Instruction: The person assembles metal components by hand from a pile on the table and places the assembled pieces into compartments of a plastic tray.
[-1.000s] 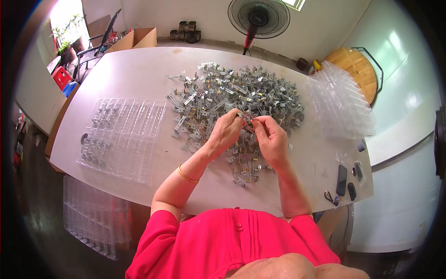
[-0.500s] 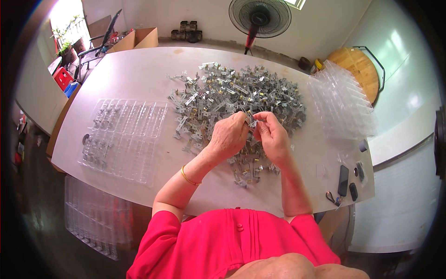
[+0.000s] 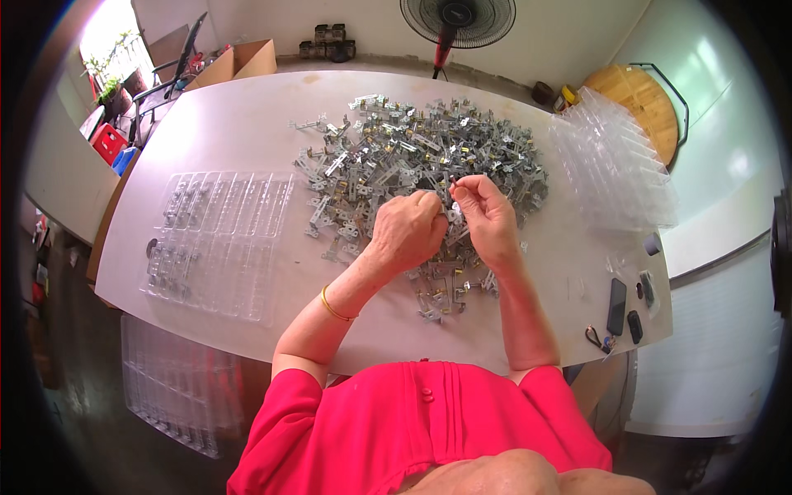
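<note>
Bracket pile (image 3: pixel 425 148): on the desk (image 3: pixel 206 124), its near edge partly hidden by the hands.
Left hand (image 3: pixel 410 229): over the pile's near part, fingers curled in; cannot tell what they hold.
Right hand (image 3: pixel 491 219): above the pile, pinching what looks like a small dark piece (image 3: pixel 453 185).
Change: fingertips, earlier together at one bracket, have separated.
Fan (image 3: pixel 456 16): beyond the pile, top now cut off.

Silver-grey metal parts (image 3: pixel 487 140) with yellow flecks, white table (image 3: pixel 231 124)
</note>
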{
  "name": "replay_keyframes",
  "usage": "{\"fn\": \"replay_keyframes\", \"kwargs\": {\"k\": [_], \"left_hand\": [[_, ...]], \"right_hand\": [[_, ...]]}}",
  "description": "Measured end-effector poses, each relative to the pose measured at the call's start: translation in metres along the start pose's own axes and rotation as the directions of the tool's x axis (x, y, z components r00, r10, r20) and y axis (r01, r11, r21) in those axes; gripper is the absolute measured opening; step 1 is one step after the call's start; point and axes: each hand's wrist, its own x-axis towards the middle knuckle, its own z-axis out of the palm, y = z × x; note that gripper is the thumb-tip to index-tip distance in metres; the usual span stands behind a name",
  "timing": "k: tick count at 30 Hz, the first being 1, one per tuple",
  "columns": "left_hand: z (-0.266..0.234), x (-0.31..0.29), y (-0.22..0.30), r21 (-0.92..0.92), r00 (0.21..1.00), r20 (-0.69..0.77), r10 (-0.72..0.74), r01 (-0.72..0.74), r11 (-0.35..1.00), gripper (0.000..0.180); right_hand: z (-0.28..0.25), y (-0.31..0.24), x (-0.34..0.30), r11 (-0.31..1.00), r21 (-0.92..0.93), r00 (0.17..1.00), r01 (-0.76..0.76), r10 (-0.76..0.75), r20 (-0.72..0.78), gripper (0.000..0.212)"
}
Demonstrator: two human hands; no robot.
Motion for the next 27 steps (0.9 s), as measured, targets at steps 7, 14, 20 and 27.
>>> {"fn": "replay_keyframes", "kwargs": {"k": [7, 14, 20, 27], "left_hand": [[-0.001, 0.001, -0.005, 0.085, 0.993, -0.119, -0.008, 0.019, 0.996, 0.008], [-0.015, 0.011, 0.003, -0.062, 0.997, 0.056, 0.049, -0.045, 0.997, 0.023], [-0.037, 0.013, -0.012, -0.573, 0.752, 0.641, -0.151, 0.6, 0.559, 0.041], [-0.025, 0.008, -0.01, -0.715, 0.762, 0.646, -0.041, 0.623, 0.316, 0.044]], "right_hand": [[0.0, 0.0, -0.007, 0.968, 0.213, 0.986, -0.134, 0.109, 0.126, 0.009], [-0.018, 0.007, -0.003, 0.995, 0.006, 0.992, -0.104, 0.103, 0.075, 0.009], [-0.033, -0.004, -0.001, 0.987, 0.13, 0.995, -0.095, 0.089, 0.054, 0.011], [-0.032, -0.01, -0.002, 0.846, -0.462, 0.921, 0.265, -0.364, -0.137, 0.008]]}}
